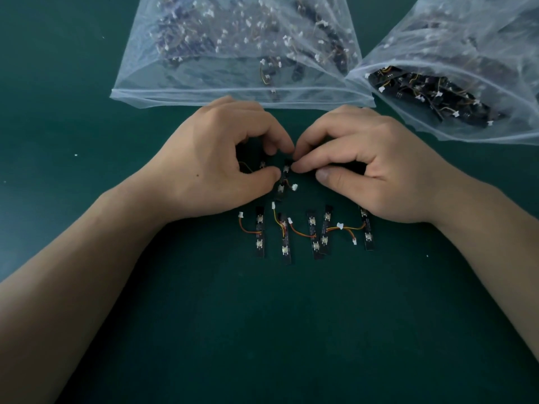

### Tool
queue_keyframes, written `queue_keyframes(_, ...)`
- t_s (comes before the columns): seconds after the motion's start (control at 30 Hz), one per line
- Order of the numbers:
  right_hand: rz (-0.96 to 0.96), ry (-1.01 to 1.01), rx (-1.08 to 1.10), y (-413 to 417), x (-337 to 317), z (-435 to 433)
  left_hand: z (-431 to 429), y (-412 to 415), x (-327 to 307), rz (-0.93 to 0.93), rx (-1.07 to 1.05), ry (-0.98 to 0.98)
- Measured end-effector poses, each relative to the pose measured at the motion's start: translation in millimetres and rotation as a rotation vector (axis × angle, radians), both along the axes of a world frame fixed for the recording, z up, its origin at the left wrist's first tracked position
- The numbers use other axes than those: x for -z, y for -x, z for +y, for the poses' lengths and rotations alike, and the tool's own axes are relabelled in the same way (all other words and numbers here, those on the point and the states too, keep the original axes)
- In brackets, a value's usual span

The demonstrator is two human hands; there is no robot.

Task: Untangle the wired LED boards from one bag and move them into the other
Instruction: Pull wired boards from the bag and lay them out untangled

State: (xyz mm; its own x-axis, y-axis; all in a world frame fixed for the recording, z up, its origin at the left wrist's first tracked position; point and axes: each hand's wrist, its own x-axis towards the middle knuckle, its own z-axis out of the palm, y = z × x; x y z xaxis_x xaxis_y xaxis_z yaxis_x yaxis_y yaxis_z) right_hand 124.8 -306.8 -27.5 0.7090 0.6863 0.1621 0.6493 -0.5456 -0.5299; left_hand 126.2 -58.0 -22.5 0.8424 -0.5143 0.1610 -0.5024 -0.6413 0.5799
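Observation:
Both hands meet over a small tangle of black LED boards (283,182) with orange wires and white plugs, just below the two bags. My left hand (215,164) pinches the tangle with thumb and curled fingers; another board is half hidden under its palm. My right hand (367,167) pinches the same tangle from the right with its fingertips. Several separated LED boards (312,234) lie in a row on the green table, nearer to me. A clear plastic bag (233,48) full of wired boards lies at the back centre. A second clear bag (466,77) lies at the back right.
The green table top (262,330) spreads below the row of boards between my forearms. Small white specks (75,155) dot the table at the left. The two bags overlap slightly at their lower corners.

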Motion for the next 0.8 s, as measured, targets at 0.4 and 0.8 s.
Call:
queue_keyframes(0.4, -0.003, 0.002, -0.026, 0.4, -0.2, -0.3, 0.9, -1.5, 2.7, -0.013, -0.01, 0.022)
queue_keyframes(0.8, 0.004, 0.022, -0.01, 1.0, -1.7, 1.8, -1.2, -2.0, 6.1, -0.03, -0.045, 0.023)
